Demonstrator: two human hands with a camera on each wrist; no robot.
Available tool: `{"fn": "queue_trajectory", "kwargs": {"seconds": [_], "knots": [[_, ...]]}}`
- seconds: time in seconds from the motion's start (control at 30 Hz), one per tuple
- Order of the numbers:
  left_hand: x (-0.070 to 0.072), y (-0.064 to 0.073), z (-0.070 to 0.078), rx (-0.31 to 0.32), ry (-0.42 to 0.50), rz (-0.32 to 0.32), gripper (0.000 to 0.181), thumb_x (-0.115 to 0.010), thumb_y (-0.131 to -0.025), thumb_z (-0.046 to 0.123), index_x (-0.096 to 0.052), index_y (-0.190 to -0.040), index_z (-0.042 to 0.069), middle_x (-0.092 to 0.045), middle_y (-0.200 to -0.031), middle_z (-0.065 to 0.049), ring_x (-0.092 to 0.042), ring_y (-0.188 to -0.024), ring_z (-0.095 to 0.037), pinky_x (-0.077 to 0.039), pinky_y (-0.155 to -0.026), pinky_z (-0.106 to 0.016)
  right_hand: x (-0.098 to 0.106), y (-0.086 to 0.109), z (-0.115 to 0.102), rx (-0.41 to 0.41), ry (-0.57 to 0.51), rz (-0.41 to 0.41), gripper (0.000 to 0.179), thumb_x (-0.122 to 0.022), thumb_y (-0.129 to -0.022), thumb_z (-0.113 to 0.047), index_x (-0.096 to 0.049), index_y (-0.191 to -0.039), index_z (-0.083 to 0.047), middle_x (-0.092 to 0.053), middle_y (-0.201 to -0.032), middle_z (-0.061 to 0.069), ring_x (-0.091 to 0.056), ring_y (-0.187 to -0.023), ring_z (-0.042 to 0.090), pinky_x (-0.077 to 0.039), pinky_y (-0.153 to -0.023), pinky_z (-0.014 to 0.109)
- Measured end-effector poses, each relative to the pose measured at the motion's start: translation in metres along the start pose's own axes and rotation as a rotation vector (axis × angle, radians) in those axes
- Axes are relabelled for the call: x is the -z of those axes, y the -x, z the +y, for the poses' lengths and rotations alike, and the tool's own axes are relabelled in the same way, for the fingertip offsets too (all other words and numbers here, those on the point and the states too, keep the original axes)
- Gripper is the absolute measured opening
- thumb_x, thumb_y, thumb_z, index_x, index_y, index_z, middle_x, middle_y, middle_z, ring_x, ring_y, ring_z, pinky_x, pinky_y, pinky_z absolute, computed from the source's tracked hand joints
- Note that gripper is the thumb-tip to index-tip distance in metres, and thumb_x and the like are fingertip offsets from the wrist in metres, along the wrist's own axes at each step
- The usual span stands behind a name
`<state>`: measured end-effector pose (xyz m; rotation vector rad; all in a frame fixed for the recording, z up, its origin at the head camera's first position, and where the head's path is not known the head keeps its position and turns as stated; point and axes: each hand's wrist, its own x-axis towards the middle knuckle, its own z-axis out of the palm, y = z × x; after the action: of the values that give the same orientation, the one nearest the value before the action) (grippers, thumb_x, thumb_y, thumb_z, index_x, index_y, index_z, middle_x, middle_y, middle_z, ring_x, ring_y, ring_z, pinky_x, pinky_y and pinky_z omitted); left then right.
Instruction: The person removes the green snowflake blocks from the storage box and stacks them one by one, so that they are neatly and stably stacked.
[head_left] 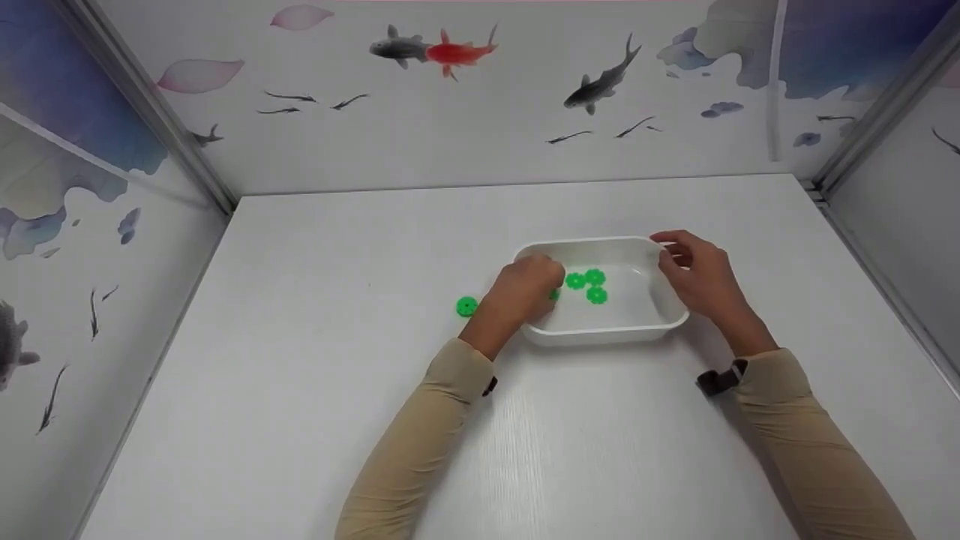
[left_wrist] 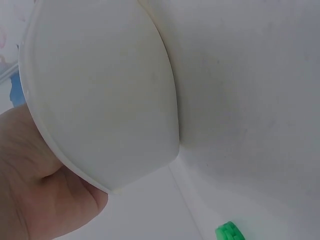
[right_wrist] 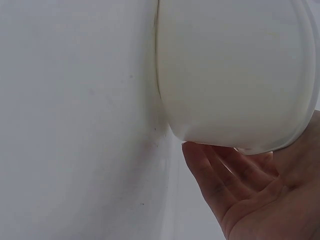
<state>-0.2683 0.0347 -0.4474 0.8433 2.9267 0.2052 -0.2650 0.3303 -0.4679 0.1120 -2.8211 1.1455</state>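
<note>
A white rectangular tray (head_left: 607,334) sits on the table with several flat green flower-shaped pieces (head_left: 596,295) on its floor. My left hand (head_left: 519,289) reaches over the tray's left end with curled fingers. A green piece (head_left: 553,295) shows at those fingers, mostly hidden by the hand; the fingertips are out of sight. In the left wrist view, the left hand (left_wrist: 45,185) lies beyond the tray's rim. My right hand (head_left: 701,274) grips the tray's right end near its far corner. In the right wrist view, its fingers (right_wrist: 205,172) bend behind the tray wall (right_wrist: 235,75).
A round green piece with small holes (head_left: 466,306) lies on the white table (head_left: 337,337), just left of the tray and close to the left wrist. Panels painted with fish (head_left: 457,52) stand along the back and sides.
</note>
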Motion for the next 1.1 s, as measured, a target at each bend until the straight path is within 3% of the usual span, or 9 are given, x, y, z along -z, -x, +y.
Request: {"fn": "queue_trajectory", "kwargs": {"seconds": [0.3, 0.73, 0.93, 1.1], "knots": [[-0.001, 0.002, -0.002, -0.036, 0.012, 0.011, 0.008, -0.078, -0.099, 0.016, -0.072, -0.099, 0.011, -0.065, -0.102, -0.003, -0.046, -0.086, -0.016, -0.043, -0.073, -0.03, 0.0, 0.0, 0.001, 0.009, -0.013, 0.005, 0.041, -0.053, -0.112, -0.024, -0.062, -0.149, -0.01, -0.068, -0.142, 0.027, -0.069, -0.127, 0.047, -0.054, -0.11, 0.065], [0.002, 0.006, -0.009, -0.071, 0.137, 0.035, 0.028, -0.074, -0.102, 0.023, -0.073, -0.128, 0.01, -0.067, -0.122, -0.006, -0.059, -0.103, -0.017, -0.06, -0.09, -0.03, 0.0, 0.0, 0.0, -0.018, -0.008, -0.001, 0.041, -0.053, -0.112, -0.026, -0.061, -0.15, -0.011, -0.067, -0.143, 0.027, -0.068, -0.128, 0.046, -0.054, -0.111, 0.065], [0.001, 0.006, -0.012, -0.117, 0.184, 0.077, 0.032, -0.071, -0.103, 0.021, -0.074, -0.133, 0.008, -0.069, -0.127, -0.007, -0.06, -0.11, -0.017, -0.059, -0.098, -0.029, 0.0, 0.0, 0.001, -0.017, -0.009, 0.001, 0.041, -0.053, -0.112, -0.026, -0.061, -0.15, -0.011, -0.067, -0.141, 0.027, -0.067, -0.129, 0.047, -0.053, -0.112, 0.065], [0.002, 0.008, -0.016, -0.201, 0.204, 0.148, 0.031, -0.065, -0.104, 0.016, -0.074, -0.132, 0.006, -0.071, -0.124, -0.009, -0.064, -0.113, -0.02, -0.059, -0.097, -0.029, 0.0, -0.001, 0.001, -0.011, -0.011, -0.002, 0.041, -0.054, -0.112, -0.025, -0.061, -0.15, -0.011, -0.066, -0.143, 0.028, -0.067, -0.13, 0.048, -0.053, -0.112, 0.065]]}}
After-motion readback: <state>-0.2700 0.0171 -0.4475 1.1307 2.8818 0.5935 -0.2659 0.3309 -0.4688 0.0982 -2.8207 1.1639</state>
